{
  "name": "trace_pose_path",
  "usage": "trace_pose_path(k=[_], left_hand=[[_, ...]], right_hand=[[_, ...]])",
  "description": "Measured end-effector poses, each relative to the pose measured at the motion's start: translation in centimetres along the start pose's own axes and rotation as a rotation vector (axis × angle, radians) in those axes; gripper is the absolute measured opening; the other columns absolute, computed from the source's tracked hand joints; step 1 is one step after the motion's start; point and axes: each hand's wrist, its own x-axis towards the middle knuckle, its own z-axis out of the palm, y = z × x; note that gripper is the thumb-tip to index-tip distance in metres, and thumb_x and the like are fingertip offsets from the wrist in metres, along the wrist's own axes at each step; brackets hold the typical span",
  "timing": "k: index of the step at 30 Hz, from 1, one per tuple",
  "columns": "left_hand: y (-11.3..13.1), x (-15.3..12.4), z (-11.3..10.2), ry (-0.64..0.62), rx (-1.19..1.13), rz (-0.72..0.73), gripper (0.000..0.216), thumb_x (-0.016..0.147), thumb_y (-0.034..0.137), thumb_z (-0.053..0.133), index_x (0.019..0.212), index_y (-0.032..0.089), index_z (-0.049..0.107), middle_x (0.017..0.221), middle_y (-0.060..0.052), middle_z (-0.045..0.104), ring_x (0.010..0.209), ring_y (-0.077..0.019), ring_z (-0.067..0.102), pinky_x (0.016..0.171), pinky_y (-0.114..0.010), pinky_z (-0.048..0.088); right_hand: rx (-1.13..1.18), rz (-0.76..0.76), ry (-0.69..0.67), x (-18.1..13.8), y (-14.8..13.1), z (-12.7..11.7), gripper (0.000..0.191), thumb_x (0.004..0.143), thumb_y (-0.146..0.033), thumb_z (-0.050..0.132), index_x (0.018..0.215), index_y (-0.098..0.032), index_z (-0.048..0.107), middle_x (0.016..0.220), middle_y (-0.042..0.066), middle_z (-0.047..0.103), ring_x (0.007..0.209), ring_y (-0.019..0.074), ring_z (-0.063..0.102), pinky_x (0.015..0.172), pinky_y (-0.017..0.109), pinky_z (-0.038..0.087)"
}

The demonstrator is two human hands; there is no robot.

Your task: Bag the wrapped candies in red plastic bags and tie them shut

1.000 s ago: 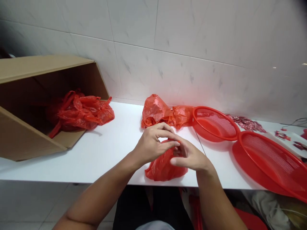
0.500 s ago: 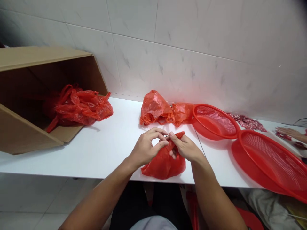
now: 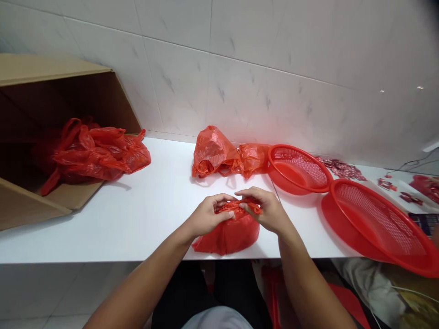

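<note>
A filled red plastic bag (image 3: 228, 237) rests on the white table at its front edge, right before me. My left hand (image 3: 211, 214) has its thumb and fingers closed on the left side of the bag's gathered top. On the right side of that top, my right hand (image 3: 265, 208) pinches the plastic between thumb and fingers. Both hands are close together, and what lies inside the bag is hidden. Behind them, more red plastic bags (image 3: 214, 151) lie crumpled against the wall.
At left a cardboard box (image 3: 82, 196) lies on its side, with red bags (image 3: 99, 153) spilling from its mouth. Two red plastic baskets (image 3: 298, 171) (image 3: 373, 219) stand at right. Behind them are small red-and-white packets (image 3: 343, 169) and a white tray (image 3: 394, 194).
My left hand has come onto the bag's top, where before it was beside it with fingers apart. My right hand still grips the plastic. The camera view has shifted slightly.
</note>
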Motion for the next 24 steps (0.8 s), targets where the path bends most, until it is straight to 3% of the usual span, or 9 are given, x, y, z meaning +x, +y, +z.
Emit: trace_pose_path(k=[4,9,13,16,18,21,24], left_hand=[[-0.5,0.5,-0.2,-0.05,-0.346,-0.153,0.055,0.094,0.051,0.067,0.136,0.016,0.066,0.084,-0.009,0.078,0.083,-0.0244,0.076,0.084,-0.038,0.058],[-1.4,1.1,-0.2,-0.043,-0.363,-0.188,0.039,0.087,0.044,0.078,0.116,0.017,0.077,0.104,-0.011,0.08,0.096,-0.0239,0.076,0.091,-0.037,0.058],[-1.2,1.6,-0.4,-0.054,-0.183,-0.171,0.039,0.081,0.042,0.084,0.109,0.016,0.077,0.105,-0.012,0.079,0.093,-0.023,0.075,0.084,-0.034,0.059],[-0.6,1.8,-0.4,0.021,0.021,-0.103,0.032,0.081,0.041,0.082,0.097,0.014,0.076,0.092,-0.01,0.078,0.079,-0.0199,0.073,0.072,-0.03,0.057],[0.1,1.6,-0.7,0.09,0.238,-0.016,0.022,0.086,0.038,0.077,0.089,0.016,0.076,0.084,-0.007,0.077,0.076,-0.0182,0.07,0.068,-0.028,0.054],[1.0,0.5,-2.4,0.239,0.618,0.152,0.015,0.091,0.032,0.07,0.083,0.02,0.075,0.085,-0.004,0.075,0.081,-0.0178,0.068,0.07,-0.027,0.052],[0.9,-1.3,-5.4,0.377,0.862,0.23,0.018,0.093,0.034,0.069,0.081,0.021,0.072,0.088,-0.003,0.073,0.081,-0.018,0.066,0.072,-0.027,0.051]], right_hand=[[-0.18,-0.311,0.071,-0.8,1.4,1.4,0.023,0.096,-0.014,0.059,0.106,-0.027,0.075,0.1,0.008,0.072,0.088,0.0196,0.069,0.077,0.034,0.058],[-0.261,-0.386,0.136,-1.3,2.9,2.5,0.019,0.099,-0.017,0.059,0.095,-0.027,0.074,0.099,0.009,0.074,0.087,0.021,0.07,0.078,0.038,0.06],[-0.251,-0.374,0.167,-1.1,3.3,2.5,0.016,0.101,-0.022,0.059,0.102,-0.026,0.075,0.102,0.01,0.075,0.093,0.0213,0.071,0.081,0.037,0.06],[-0.331,-0.391,0.213,-0.8,3.3,2.2,0.012,0.102,-0.027,0.062,0.103,-0.024,0.073,0.101,0.01,0.076,0.093,0.0214,0.072,0.082,0.036,0.059],[-0.469,-0.383,0.259,-0.9,3.5,1.7,0.015,0.102,-0.031,0.062,0.093,-0.023,0.071,0.09,0.009,0.075,0.082,0.0196,0.069,0.075,0.033,0.055],[-0.633,-0.299,0.306,-1.9,4.5,0.5,0.034,0.105,-0.032,0.058,0.072,-0.022,0.059,0.069,0.003,0.063,0.062,0.0149,0.056,0.062,0.03,0.043],[-0.617,-0.137,0.258,-3.9,6.3,-0.7,0.042,0.108,-0.031,0.05,0.066,-0.023,0.05,0.063,0.0,0.052,0.055,0.0128,0.047,0.056,0.029,0.036]])
